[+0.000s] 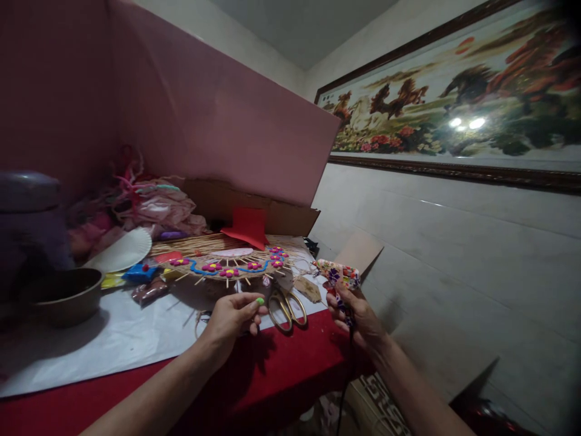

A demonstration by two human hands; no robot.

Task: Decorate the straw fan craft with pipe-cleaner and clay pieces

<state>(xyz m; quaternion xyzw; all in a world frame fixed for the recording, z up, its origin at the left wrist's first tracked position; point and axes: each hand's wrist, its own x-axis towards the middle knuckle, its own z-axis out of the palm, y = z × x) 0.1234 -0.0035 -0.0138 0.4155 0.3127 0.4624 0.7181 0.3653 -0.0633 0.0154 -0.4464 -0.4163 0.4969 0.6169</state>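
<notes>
The arch (240, 270) lies on the tabletop (281, 357) just beyond the hands, and much of its trim looks done to me: pink flowers (212, 267) with yellow centres sit along it, a wavy blue line (196, 267) runs between them, and pale sticks (247, 281) poke out along its near edge. What is left seems small; I can make out no green on the arch, and the green bit (259, 301), probably clay, is off it, pinched between thumb and fingers of the left hand (233, 315). The right hand (356, 309), well apart from the left, is wrapped round a floral tool (342, 275), perhaps a glue gun, with a dark cord (345, 375) hanging down. Gold-handled scissors (287, 312) lie between the hands. A red cloth covers the near side, with a white sheet (136, 339) over it. On the left stand a bowl (72, 303) and, behind it, a tilted paper plate (122, 251); red paper (249, 225) stands at the far side. Beyond rises a pink board (227, 121), and a framed horse picture (399, 133) hangs on the right wall.
</notes>
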